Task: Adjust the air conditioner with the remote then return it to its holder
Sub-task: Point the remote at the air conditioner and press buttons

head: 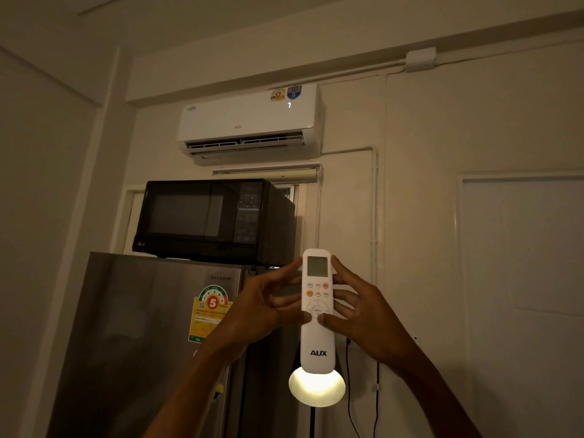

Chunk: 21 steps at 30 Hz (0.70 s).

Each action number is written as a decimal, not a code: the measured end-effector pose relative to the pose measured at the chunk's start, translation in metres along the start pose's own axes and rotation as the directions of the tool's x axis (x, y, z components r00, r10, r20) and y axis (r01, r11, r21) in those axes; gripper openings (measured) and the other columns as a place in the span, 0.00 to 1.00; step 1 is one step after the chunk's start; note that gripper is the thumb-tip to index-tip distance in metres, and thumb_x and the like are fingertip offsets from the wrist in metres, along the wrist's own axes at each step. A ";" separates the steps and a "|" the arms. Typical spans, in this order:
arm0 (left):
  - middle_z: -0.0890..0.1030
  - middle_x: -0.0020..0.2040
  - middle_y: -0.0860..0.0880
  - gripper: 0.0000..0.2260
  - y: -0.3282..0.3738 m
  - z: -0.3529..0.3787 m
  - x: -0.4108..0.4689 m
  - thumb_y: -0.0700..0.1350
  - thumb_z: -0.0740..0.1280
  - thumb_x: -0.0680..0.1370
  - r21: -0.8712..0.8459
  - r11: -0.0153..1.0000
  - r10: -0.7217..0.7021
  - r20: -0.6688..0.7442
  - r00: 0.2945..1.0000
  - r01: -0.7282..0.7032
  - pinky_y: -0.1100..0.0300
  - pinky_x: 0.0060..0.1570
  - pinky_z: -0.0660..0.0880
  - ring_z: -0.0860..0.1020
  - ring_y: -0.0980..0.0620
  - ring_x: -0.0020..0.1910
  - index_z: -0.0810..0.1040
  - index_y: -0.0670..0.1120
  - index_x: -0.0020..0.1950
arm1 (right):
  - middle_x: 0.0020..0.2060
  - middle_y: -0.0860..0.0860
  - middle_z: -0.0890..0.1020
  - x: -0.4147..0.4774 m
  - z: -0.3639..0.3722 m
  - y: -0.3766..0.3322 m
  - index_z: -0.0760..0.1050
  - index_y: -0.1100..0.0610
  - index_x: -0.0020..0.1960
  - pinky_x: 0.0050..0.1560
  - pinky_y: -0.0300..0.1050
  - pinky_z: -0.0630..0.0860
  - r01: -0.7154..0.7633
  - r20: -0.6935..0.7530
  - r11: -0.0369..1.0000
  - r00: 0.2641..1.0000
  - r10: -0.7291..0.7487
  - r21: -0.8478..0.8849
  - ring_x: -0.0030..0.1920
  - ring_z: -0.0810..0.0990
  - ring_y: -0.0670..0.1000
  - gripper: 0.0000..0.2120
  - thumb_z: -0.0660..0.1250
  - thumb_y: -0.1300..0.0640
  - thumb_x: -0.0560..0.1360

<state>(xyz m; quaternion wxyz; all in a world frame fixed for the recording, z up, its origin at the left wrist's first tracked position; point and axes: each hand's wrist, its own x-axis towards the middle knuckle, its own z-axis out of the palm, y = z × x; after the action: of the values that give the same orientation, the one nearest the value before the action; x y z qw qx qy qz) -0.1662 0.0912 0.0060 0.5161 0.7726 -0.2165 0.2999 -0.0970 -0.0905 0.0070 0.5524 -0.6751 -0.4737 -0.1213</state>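
A white AUX remote [317,339] is held upright in front of me, its small screen at the top pointing towards the white wall air conditioner [249,121], whose flap is open and whose panel shows a lit digit. My right hand [363,314] grips the remote from the right, thumb on the round menu pad. My left hand [262,308] holds its left edge, thumb also at the pad. No remote holder is in sight.
A black microwave [208,216] sits on a grey Sharp fridge [142,343] at the left. A lit round lamp [317,387] glows just below the remote, with black cables [376,390] hanging beside it. A pale door [521,279] is at the right.
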 end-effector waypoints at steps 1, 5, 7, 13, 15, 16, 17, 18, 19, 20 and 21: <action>0.77 0.64 0.52 0.36 -0.002 0.001 0.003 0.29 0.72 0.69 0.002 1.000 -0.002 -0.002 1.000 0.002 0.63 0.49 0.80 0.80 0.53 0.59 0.65 0.53 0.72 | 0.61 0.48 0.74 0.002 -0.002 0.003 0.57 0.40 0.66 0.58 0.50 0.76 0.002 0.002 1.000 1.000 -0.002 0.004 0.62 0.76 0.52 0.37 0.73 0.62 0.68; 0.77 0.63 0.53 0.36 -0.007 0.005 0.014 0.29 0.71 0.69 0.000 1.000 -0.008 -0.016 1.000 0.008 0.64 0.48 0.80 0.80 0.55 0.58 0.65 0.53 0.71 | 0.62 0.49 0.74 0.014 -0.010 0.014 0.57 0.40 0.66 0.58 0.48 0.76 0.010 0.015 1.000 1.000 -0.011 0.025 0.62 0.76 0.51 0.38 0.73 0.63 0.68; 0.78 0.61 0.55 0.36 -0.010 0.007 0.021 0.29 0.71 0.69 0.006 1.000 -0.009 -0.026 1.000 0.009 0.65 0.47 0.80 0.81 0.58 0.55 0.66 0.54 0.71 | 0.62 0.49 0.74 0.020 -0.015 0.020 0.57 0.41 0.67 0.56 0.43 0.77 0.022 0.026 0.999 0.999 -0.023 0.039 0.61 0.76 0.51 0.38 0.73 0.64 0.68; 0.77 0.65 0.49 0.37 -0.022 0.021 0.043 0.29 0.72 0.68 0.004 1.000 -0.028 -0.043 0.999 0.028 0.58 0.52 0.81 0.81 0.53 0.58 0.65 0.54 0.72 | 0.58 0.45 0.75 0.035 -0.034 0.042 0.57 0.41 0.66 0.48 0.35 0.79 0.047 0.043 0.996 0.998 -0.051 0.071 0.59 0.77 0.49 0.38 0.72 0.65 0.67; 0.77 0.65 0.50 0.37 -0.026 0.029 0.052 0.29 0.72 0.68 0.003 1.000 -0.029 -0.052 0.998 0.029 0.58 0.53 0.81 0.81 0.53 0.58 0.65 0.54 0.72 | 0.58 0.45 0.75 0.040 -0.043 0.051 0.58 0.40 0.66 0.48 0.35 0.79 0.051 0.047 0.995 0.997 -0.056 0.088 0.59 0.77 0.49 0.38 0.73 0.66 0.67; 0.77 0.65 0.50 0.37 -0.027 0.034 0.057 0.29 0.72 0.68 0.004 1.000 -0.029 -0.055 0.998 0.029 0.58 0.53 0.81 0.81 0.53 0.58 0.65 0.54 0.72 | 0.58 0.45 0.75 0.042 -0.049 0.056 0.58 0.39 0.66 0.48 0.36 0.80 0.052 0.051 0.994 0.997 -0.057 0.092 0.59 0.77 0.49 0.39 0.73 0.67 0.67; 0.77 0.65 0.50 0.37 -0.029 0.039 0.062 0.29 0.72 0.68 0.005 1.000 -0.030 -0.057 0.998 0.031 0.58 0.52 0.81 0.81 0.53 0.58 0.66 0.54 0.71 | 0.59 0.47 0.75 0.045 -0.055 0.060 0.58 0.39 0.66 0.49 0.36 0.80 0.053 0.053 0.994 0.997 -0.058 0.093 0.60 0.77 0.49 0.39 0.73 0.67 0.67; 0.77 0.65 0.50 0.37 -0.031 0.044 0.067 0.30 0.72 0.68 0.004 0.999 -0.032 -0.057 0.998 0.032 0.58 0.52 0.81 0.81 0.53 0.58 0.66 0.55 0.71 | 0.60 0.48 0.74 0.047 -0.061 0.065 0.58 0.39 0.66 0.51 0.38 0.80 0.051 0.054 0.994 0.997 -0.056 0.093 0.60 0.77 0.50 0.39 0.73 0.67 0.67; 0.77 0.65 0.50 0.37 -0.033 0.050 0.074 0.30 0.73 0.68 0.002 0.999 -0.035 -0.058 0.998 0.035 0.59 0.51 0.81 0.81 0.53 0.57 0.66 0.55 0.71 | 0.62 0.49 0.74 0.050 -0.068 0.069 0.58 0.39 0.67 0.53 0.40 0.80 0.048 0.053 0.994 0.997 -0.053 0.094 0.61 0.76 0.50 0.40 0.73 0.67 0.67; 0.77 0.65 0.50 0.37 -0.035 0.056 0.080 0.30 0.73 0.68 0.001 0.999 -0.037 -0.058 0.998 0.038 0.60 0.50 0.81 0.81 0.53 0.57 0.66 0.56 0.71 | 0.63 0.50 0.74 0.052 -0.076 0.074 0.57 0.40 0.67 0.54 0.43 0.79 0.045 0.051 0.994 0.997 -0.050 0.095 0.62 0.76 0.51 0.40 0.73 0.67 0.67; 0.77 0.65 0.51 0.37 -0.037 0.063 0.087 0.30 0.73 0.68 0.001 0.999 -0.042 -0.058 0.997 0.042 0.60 0.50 0.81 0.81 0.54 0.58 0.66 0.56 0.71 | 0.63 0.50 0.73 0.055 -0.084 0.079 0.57 0.40 0.68 0.56 0.45 0.79 0.043 0.050 0.995 0.998 -0.048 0.095 0.62 0.76 0.51 0.41 0.73 0.67 0.67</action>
<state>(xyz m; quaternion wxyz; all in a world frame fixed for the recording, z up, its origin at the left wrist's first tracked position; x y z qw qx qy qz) -0.0641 0.0446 0.0234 0.5274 0.7685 -0.1847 0.3116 0.0231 -0.1305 0.0248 0.5680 -0.6405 -0.5083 -0.0938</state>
